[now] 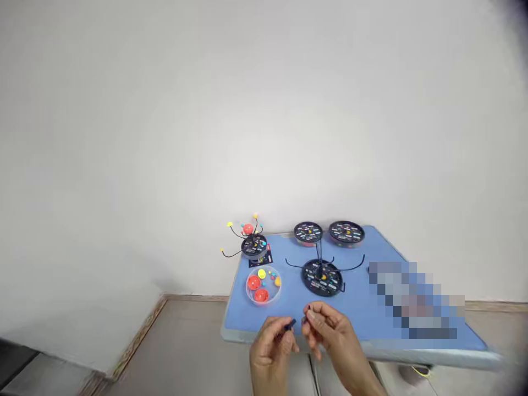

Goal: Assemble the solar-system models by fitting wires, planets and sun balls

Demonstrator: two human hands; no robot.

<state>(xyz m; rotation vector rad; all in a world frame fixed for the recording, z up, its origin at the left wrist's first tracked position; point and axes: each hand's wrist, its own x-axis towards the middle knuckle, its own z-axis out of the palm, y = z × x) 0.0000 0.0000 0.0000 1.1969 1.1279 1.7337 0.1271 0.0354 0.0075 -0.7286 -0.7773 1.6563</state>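
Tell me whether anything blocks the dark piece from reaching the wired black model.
Nothing visible does: only blue tabletop lies between the dark piece in the left hand and the wired model.

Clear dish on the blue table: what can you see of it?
A shallow, round, clear plastic dish lies flat on the blue table, left of the black disc base. Inside are two red domes, a yellow ball, an orange-yellow piece and tiny blue and red beads. No lid shows. Neither the left hand nor the right hand touches it.
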